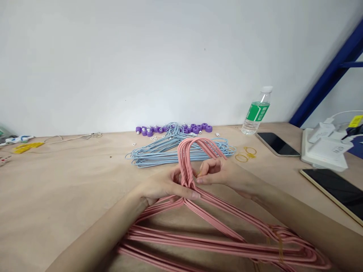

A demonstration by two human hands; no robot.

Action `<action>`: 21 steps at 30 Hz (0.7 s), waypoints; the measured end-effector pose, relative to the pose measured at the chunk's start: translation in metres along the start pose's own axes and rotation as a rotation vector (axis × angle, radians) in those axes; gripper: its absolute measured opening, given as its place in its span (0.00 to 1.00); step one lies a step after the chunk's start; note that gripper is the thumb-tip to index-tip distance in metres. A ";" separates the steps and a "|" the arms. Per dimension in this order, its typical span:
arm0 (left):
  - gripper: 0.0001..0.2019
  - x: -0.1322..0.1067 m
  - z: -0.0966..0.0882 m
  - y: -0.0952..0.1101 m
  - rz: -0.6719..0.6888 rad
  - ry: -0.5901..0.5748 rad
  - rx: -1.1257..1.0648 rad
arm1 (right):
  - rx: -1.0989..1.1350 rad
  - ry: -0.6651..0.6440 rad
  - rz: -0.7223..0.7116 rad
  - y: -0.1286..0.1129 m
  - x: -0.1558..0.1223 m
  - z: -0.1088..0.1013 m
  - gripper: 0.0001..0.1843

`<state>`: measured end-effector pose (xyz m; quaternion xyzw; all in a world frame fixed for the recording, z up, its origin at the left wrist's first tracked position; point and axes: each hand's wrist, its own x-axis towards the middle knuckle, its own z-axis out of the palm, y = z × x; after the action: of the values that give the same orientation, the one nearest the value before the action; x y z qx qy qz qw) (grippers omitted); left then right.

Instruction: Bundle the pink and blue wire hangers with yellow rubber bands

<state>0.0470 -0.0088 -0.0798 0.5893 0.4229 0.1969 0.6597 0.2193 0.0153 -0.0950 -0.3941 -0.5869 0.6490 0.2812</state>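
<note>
A bundle of pink clothes hangers point(221, 245) lies in front of me, hooks pointing up and away. My left hand point(167, 185) is closed around their necks just below the hooks, thumb across the front. Beside the hooks, my right hand point(217, 173) pinches a thin yellowish rubber band point(199, 174), of which only a small part shows. More rubber bands point(280, 245) go around the right-hand end of the pink bundle. Behind my hands, a pile of light blue clothes hangers point(159, 155) rests on the table.
Loose rubber bands point(246, 155) lie right of the blue hangers. Small purple caps point(195, 130) line the wall. A water bottle point(256, 111), two phones point(278, 144) and a white power strip point(323, 149) with chargers stand or lie at right. Yellow pieces point(28, 147) and a cord are at left.
</note>
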 end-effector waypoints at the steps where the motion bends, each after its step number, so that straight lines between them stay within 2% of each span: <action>1: 0.15 0.000 0.001 0.000 0.004 0.005 -0.012 | -0.016 -0.004 -0.007 0.001 0.000 0.000 0.14; 4: 0.14 0.001 0.002 0.000 0.005 -0.002 -0.018 | -0.069 -0.009 -0.051 0.004 -0.001 0.000 0.12; 7: 0.13 0.001 0.001 -0.001 0.017 -0.028 0.005 | -0.038 -0.079 -0.050 0.003 -0.002 0.000 0.12; 9: 0.12 0.001 0.000 -0.002 0.029 -0.045 0.025 | 0.063 -0.132 -0.036 0.003 -0.002 -0.002 0.12; 12: 0.13 0.000 -0.001 -0.003 0.028 -0.060 0.053 | 0.328 -0.156 -0.024 0.003 0.000 -0.009 0.11; 15: 0.14 -0.001 -0.002 -0.003 0.021 -0.064 0.072 | 0.512 -0.047 -0.036 0.003 0.004 -0.018 0.14; 18: 0.15 -0.002 -0.001 -0.002 0.022 -0.064 0.077 | 0.537 0.175 -0.169 0.001 0.006 -0.025 0.16; 21: 0.16 -0.002 0.000 0.000 0.024 -0.056 0.092 | 0.546 0.266 -0.210 0.003 0.008 -0.020 0.12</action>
<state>0.0458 -0.0107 -0.0788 0.6294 0.4059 0.1685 0.6409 0.2325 0.0325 -0.0996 -0.3228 -0.3865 0.6928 0.5162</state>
